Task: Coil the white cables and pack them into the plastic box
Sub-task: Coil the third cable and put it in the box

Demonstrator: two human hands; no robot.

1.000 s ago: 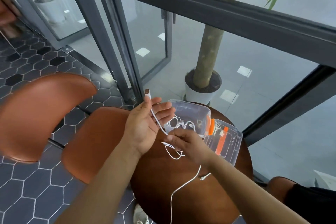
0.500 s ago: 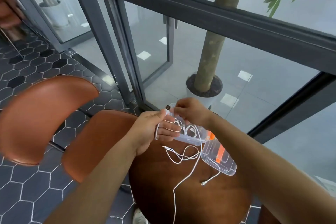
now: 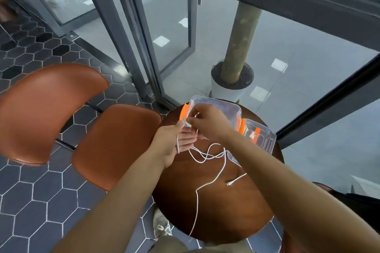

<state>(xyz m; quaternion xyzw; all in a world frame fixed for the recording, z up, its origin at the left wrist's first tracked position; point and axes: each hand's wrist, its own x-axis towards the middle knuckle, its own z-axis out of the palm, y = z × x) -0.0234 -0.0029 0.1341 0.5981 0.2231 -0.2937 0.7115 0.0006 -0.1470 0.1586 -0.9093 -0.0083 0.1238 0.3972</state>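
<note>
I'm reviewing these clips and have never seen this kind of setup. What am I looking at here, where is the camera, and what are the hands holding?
There is no machine: a person works bare-handed, filmed by a wide-angle camera on their head, looking down. On the round brown table stand a clear plastic box with orange clips and its lid beside it. The left hand has a white cable looped over its fingers; the right hand pinches that cable above it, apparently winding. The loose rest trails across the table and over its near edge. Two brown chairs stand at the left.
</note>
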